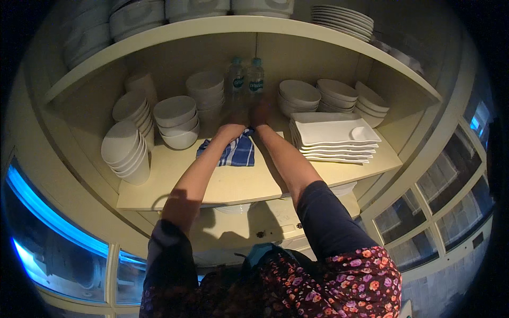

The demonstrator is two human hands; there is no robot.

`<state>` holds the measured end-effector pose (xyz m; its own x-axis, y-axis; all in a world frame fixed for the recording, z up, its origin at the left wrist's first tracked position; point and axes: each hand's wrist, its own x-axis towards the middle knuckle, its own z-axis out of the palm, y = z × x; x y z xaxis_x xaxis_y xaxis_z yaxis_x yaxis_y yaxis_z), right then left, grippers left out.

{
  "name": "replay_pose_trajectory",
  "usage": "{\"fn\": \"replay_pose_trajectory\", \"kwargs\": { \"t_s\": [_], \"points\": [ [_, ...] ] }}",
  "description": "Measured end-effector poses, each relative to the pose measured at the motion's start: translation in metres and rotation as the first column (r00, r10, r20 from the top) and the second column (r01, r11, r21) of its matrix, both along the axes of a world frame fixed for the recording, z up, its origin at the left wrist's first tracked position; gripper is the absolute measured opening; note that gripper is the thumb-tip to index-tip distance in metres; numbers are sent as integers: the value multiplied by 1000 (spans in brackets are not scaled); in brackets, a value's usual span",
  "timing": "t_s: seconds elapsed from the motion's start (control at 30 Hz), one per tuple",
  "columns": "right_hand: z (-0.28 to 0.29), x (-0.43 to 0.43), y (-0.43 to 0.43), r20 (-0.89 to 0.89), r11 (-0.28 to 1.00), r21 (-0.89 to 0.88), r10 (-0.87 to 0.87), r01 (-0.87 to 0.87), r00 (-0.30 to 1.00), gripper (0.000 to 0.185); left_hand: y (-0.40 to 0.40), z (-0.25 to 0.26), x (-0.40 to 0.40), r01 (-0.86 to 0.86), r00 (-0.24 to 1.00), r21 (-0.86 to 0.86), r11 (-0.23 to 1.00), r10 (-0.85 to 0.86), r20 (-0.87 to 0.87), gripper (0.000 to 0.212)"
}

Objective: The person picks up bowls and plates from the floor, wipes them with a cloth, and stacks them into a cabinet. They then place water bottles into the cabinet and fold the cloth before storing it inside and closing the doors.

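Both my hands reach deep onto a cream cupboard shelf. My left hand is dark and blurred by the bottom of a clear plastic bottle with a teal cap. Beside it, my right hand is just below a second such bottle. Shadow hides the fingers of both, so their grip cannot be made out. Under my left wrist lies a blue-and-white checked cloth, its upper corner bunched between my wrists.
Stacked white bowls and white cups stand left. More bowls sit at right behind stacked rectangular plates. An upper shelf overhangs, carrying dishes and round plates. Glass-paned doors flank the cupboard.
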<state>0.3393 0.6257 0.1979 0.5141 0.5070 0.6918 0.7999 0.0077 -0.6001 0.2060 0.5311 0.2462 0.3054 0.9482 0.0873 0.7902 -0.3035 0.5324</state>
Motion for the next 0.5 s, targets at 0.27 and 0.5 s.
{"fn": "replay_pose_trajectory", "kwargs": {
  "t_s": [0.27, 0.5],
  "points": [
    [10, -10, -59, -68, 807, -416, 433, -420, 899, 32, -44, 39, -9, 17, 997, -189, 982, -2, 83, 48],
    [172, 65, -259, -52, 775, 127, 629, -619, 776, 47, -77, 53, -28, 356, 705, -309, 882, -36, 708, 30]
  ]
}}
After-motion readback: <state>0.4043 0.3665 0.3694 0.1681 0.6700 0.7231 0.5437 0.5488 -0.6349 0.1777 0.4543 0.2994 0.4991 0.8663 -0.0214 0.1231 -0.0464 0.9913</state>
